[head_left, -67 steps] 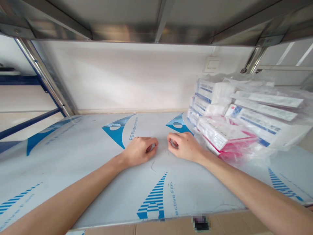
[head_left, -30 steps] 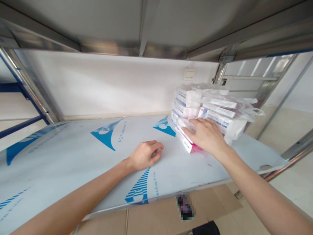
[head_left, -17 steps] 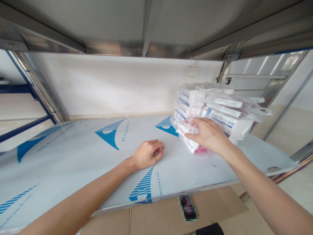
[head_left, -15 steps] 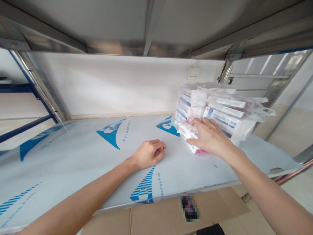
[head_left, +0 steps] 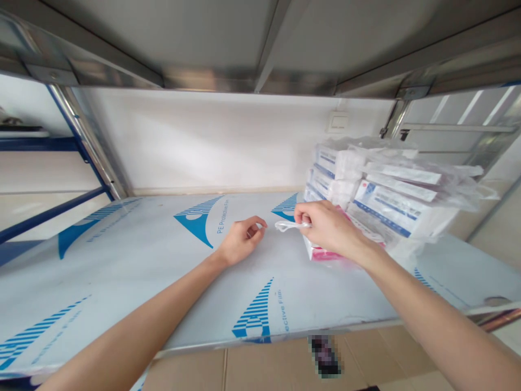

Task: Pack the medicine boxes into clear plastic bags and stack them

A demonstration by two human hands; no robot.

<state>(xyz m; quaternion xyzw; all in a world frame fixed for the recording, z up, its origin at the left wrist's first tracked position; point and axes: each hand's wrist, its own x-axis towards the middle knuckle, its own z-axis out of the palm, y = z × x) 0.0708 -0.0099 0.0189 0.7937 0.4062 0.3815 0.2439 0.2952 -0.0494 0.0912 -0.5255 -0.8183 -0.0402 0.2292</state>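
Observation:
My right hand point(head_left: 331, 225) pinches the white handle of a plastic bag point(head_left: 286, 225), whose loop sticks out to the left of the fingers. Behind and below that hand lies a pink-and-white box point(head_left: 324, 254) in clear plastic, partly hidden by the hand. Just left of the handle is my left hand point(head_left: 241, 243), empty, fingers curled with a gap between thumb and forefinger. It does not touch the bag. White-and-blue boxes point(head_left: 385, 209) in clear plastic bags are stacked against the pink box's right and rear sides.
The shelf point(head_left: 154, 271) is covered in printed protective film. A metal shelf point(head_left: 211, 49) hangs low overhead, and metal posts point(head_left: 87, 141) stand at the sides. Beneath the front edge are cardboard point(head_left: 264, 369) and a blurred dark item point(head_left: 324, 355).
My right hand has gone from resting on top of the bagged pink box to pinching its bag handle, drawn out leftward. My left hand has lifted slightly, and the view has shifted a little left.

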